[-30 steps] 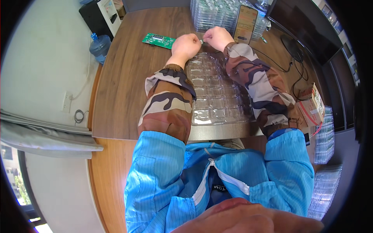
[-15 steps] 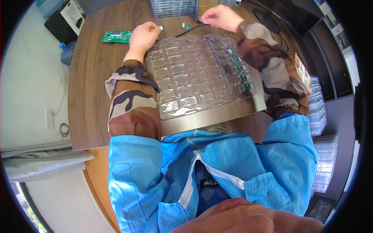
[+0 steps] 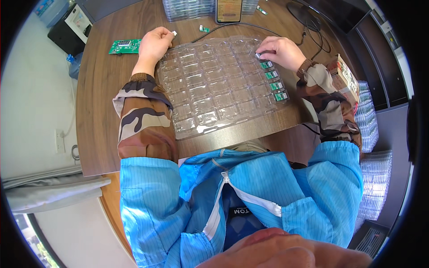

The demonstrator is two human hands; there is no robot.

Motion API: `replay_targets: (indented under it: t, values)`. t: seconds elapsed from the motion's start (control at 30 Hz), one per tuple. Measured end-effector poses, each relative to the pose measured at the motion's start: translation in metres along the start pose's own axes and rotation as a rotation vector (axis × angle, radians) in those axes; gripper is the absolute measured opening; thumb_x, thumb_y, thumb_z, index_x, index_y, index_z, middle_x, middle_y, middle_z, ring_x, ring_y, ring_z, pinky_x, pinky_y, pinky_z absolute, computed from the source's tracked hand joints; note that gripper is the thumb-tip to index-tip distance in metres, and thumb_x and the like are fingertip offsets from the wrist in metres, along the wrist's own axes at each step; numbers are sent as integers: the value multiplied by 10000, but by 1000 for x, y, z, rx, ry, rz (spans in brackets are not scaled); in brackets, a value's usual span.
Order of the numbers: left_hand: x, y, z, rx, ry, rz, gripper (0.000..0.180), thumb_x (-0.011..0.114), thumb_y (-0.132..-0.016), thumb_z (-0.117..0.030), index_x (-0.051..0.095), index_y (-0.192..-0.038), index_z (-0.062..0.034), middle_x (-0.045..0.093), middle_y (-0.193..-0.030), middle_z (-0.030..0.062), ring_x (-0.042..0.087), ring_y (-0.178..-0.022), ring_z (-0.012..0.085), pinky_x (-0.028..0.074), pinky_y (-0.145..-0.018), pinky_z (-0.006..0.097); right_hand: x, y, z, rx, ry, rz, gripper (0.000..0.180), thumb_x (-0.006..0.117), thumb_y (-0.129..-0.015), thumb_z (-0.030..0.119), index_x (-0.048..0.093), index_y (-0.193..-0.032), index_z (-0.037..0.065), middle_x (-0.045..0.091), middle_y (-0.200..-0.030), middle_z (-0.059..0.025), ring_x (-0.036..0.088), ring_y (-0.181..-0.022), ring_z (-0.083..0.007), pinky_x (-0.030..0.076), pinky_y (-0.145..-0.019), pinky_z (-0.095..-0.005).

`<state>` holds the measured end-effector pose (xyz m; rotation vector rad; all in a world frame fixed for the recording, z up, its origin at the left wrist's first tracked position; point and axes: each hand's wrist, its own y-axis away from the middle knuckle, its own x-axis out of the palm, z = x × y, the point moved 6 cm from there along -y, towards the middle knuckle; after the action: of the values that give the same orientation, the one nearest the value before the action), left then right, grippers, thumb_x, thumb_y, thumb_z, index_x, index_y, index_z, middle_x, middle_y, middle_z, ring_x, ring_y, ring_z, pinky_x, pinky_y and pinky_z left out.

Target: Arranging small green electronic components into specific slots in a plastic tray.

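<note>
A clear plastic blister tray [image 3: 210, 85] with rows of pockets lies in front of me. Small green circuit boards [image 3: 271, 75] sit in several pockets down its right column. My right hand [image 3: 282, 51] is at that column's far end, fingers pinched on a small circuit board [image 3: 258, 55] mostly hidden by the fingertips. Beyond the tray's far left corner, my left hand [image 3: 154, 45] is closed, with a small white piece [image 3: 174, 33] showing at its fingertips. Next to it lies a larger green circuit board with a display [image 3: 124, 46], partly covered by the hand.
One loose small board [image 3: 204, 28] lies beyond the tray, another [image 3: 262, 10] farther right. A phone [image 3: 229, 11] stands by stacked clear trays [image 3: 188, 10]. A black cable [image 3: 250, 25] crosses the wooden table [image 3: 100, 111]. A cardboard box [image 3: 343, 80] and more stacked trays [image 3: 375, 185] are at right.
My right hand has come from beside the phone toward me, down to the far end of the tray's right column. My left hand keeps its grip; the whole view has shifted slightly.
</note>
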<state>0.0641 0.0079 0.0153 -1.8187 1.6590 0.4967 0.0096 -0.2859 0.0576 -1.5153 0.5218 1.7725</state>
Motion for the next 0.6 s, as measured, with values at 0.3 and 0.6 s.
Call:
replay_targets:
  t: [0.3,0.6]
  values:
    - [0,-1,2,-4,24,-16,206,540,-726,-286,602,-767,-95,609,-638,17,577,-624,151,432,-592,283,-18,-23,2,-46,-550,-186,152,516,-824,131,499,-948,44,581,-859,-44,567,-833,-123,462,-730,-245]
    - [0,2,-2,7,105,-49,185,559,-738,-241,597,-762,-61,577,-600,13,536,-562,91,407,-547,235,39,-146,51,145,-975,92,187,520,-794,33,567,-973,4,597,-830,-63,586,-752,-120,493,-671,-225]
